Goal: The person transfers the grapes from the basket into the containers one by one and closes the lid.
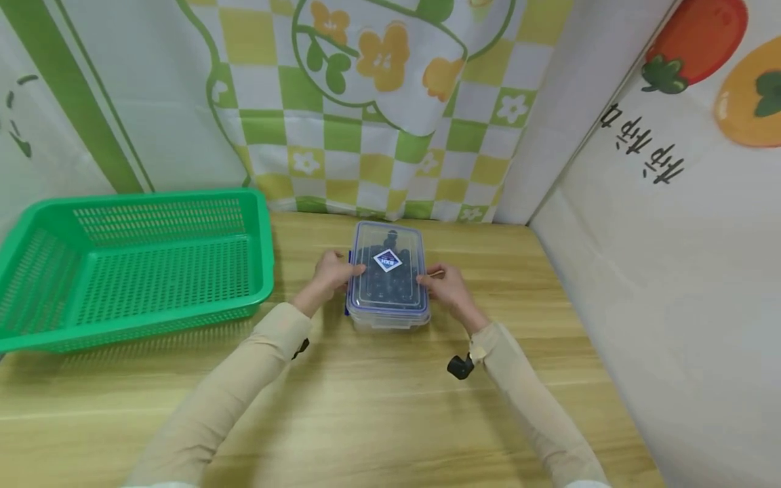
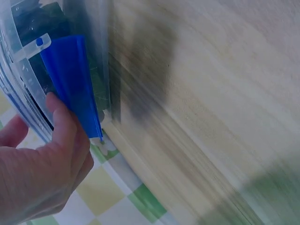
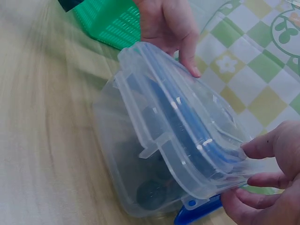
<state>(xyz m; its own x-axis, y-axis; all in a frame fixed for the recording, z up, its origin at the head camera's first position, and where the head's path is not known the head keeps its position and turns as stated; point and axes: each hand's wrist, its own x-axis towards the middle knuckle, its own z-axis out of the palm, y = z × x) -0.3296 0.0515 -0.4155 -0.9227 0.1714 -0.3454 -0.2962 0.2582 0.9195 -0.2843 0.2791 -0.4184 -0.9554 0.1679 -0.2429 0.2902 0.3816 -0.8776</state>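
A clear plastic food container [image 1: 390,288] with a blue-lined lid stands on the wooden table between the two hands. Dark round pieces show through its walls, and a diamond-shaped label [image 1: 387,260] sits on top. My left hand [image 1: 332,272] grips the left side, thumb on the lid's edge and fingers by a blue latch [image 2: 70,79] that hangs away from the wall. On the opposite side, my right hand [image 1: 448,288] pinches the lid's rim, thumb above and fingers below, close to another blue latch [image 3: 199,212].
A green slotted plastic basket [image 1: 264,251] stands to the left on the wooden table [image 1: 390,407]. Behind the container hangs a checked cloth [image 1: 342,163] with flower prints. A white printed wall covering [image 1: 659,271] borders the table on the right.
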